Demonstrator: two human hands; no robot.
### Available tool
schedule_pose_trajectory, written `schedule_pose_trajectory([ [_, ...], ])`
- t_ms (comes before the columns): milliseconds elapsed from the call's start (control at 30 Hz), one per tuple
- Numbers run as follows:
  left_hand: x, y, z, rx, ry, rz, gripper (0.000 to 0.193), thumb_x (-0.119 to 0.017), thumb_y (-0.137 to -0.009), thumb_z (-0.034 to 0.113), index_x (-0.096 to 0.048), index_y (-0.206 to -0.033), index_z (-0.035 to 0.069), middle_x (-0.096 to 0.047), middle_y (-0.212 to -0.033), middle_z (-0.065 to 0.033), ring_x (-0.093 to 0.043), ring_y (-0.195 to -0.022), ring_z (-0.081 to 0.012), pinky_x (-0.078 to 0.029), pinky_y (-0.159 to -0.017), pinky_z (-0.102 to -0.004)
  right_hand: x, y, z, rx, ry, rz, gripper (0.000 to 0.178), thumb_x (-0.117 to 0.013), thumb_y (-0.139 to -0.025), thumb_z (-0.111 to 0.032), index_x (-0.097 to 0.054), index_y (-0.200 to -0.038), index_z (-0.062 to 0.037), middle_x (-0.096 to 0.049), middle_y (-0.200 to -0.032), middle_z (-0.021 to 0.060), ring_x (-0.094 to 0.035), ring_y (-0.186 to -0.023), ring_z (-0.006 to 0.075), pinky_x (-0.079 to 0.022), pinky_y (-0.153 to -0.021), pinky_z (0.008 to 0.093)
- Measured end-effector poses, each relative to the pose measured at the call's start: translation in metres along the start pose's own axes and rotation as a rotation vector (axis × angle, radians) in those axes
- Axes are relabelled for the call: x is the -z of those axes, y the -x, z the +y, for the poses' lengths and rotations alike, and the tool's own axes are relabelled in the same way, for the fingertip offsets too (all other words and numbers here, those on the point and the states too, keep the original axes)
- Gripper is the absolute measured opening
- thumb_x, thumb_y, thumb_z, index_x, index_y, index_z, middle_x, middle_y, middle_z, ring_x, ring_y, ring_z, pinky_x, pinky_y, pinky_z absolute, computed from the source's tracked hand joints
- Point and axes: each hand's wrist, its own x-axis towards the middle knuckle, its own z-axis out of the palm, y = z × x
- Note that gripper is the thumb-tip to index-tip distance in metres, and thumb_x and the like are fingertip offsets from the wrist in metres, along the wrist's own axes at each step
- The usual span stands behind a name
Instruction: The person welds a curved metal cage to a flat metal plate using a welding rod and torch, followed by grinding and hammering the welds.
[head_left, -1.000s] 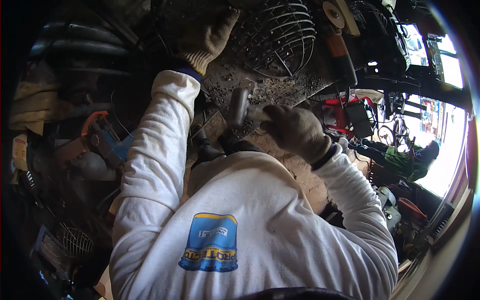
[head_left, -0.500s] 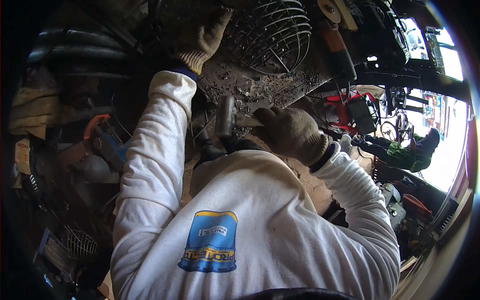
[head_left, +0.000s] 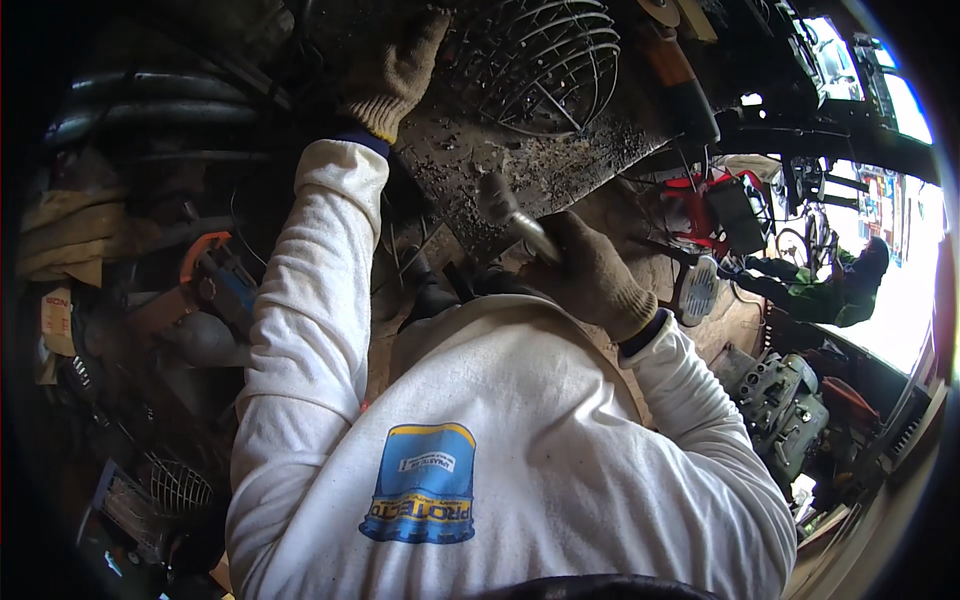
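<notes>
In my right hand (head_left: pixel 595 270), which wears a brown knit glove, the fingers are wrapped round the handle of a hammer (head_left: pixel 535 238). The hammer's metal head (head_left: pixel 495 198) is over the near edge of a dark worktable (head_left: pixel 460 165) strewn with dark bits; whether it touches cannot be told. My left hand (head_left: pixel 395 85), gloved alike, reaches to the far left side of the table. Its thumb side shows, but the other fingers are lost in shadow, so any hold is hidden. A rounded cage of bent metal bars (head_left: pixel 545 70) lies on the table, right of my left hand.
An angle grinder (head_left: pixel 682 85) with an orange and dark body lies at the table's right. Behind it are a red chair (head_left: pixel 690 215) and a person in dark and green clothes (head_left: pixel 850 290). A greasy engine part (head_left: pixel 785 405) sits right; an orange-and-blue machine (head_left: pixel 225 285) stands left.
The hammer has tilted in my right hand, its head moving right and farther away toward the table. My left hand has shifted slightly left. The view has shifted a little.
</notes>
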Motion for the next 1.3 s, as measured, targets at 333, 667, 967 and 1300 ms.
schedule_pose_trajectory([
  [333, -0.002, -0.008, 0.012, 0.375, 0.256, -0.057, 0.05, -0.058, -0.097, 0.053, -0.071, -0.122, 0.011, -0.073, -0.118, -0.0101, -0.067, -0.112, -0.0303, -0.051, -0.095, -0.0382, -0.013, 0.0, 0.018, -0.252, -1.089, 0.144, 0.041, -0.048, -0.107, -0.035, -0.058, -0.126, 0.0004, -0.057, -0.072, 0.003, -0.056, -0.056, 0.0116, -0.047, -0.047, 0.0268],
  [667, 0.013, -0.01, 0.026, 0.616, 0.052, -0.194, 0.068, -0.052, -0.092, 0.07, -0.059, -0.14, 0.021, -0.06, -0.141, -0.0143, -0.055, -0.131, -0.0357, -0.041, -0.11, -0.0436, -0.064, -0.035, -0.027, -0.283, -1.667, 0.422, 0.034, -0.054, -0.104, -0.037, -0.062, -0.119, -0.0073, -0.056, -0.077, -0.0015, -0.055, -0.061, 0.0112, -0.047, -0.051, 0.0284],
  [967, 0.009, -0.012, 0.023, 0.793, -0.026, -0.221, 0.061, -0.049, -0.094, 0.068, -0.063, -0.134, 0.025, -0.062, -0.139, -0.0094, -0.056, -0.128, -0.035, -0.043, -0.107, -0.043, -0.062, -0.04, -0.032, -0.226, -1.55, 0.367, 0.026, -0.058, -0.099, -0.032, -0.064, -0.111, -0.0094, -0.057, -0.079, -0.0013, -0.058, -0.061, 0.0111, -0.049, -0.05, 0.0284],
  [1300, 0.022, -0.019, 0.048, 0.588, 0.086, -0.232, 0.056, -0.048, -0.098, 0.06, -0.065, -0.131, 0.018, -0.069, -0.125, -0.0161, -0.063, -0.117, -0.0408, -0.049, -0.098, -0.0453, -0.064, -0.036, -0.031, -0.246, -1.784, 0.361, 0.031, -0.056, -0.101, -0.035, -0.062, -0.115, -0.0086, -0.055, -0.076, -0.0014, -0.054, -0.059, 0.0109, -0.046, -0.05, 0.029],
])
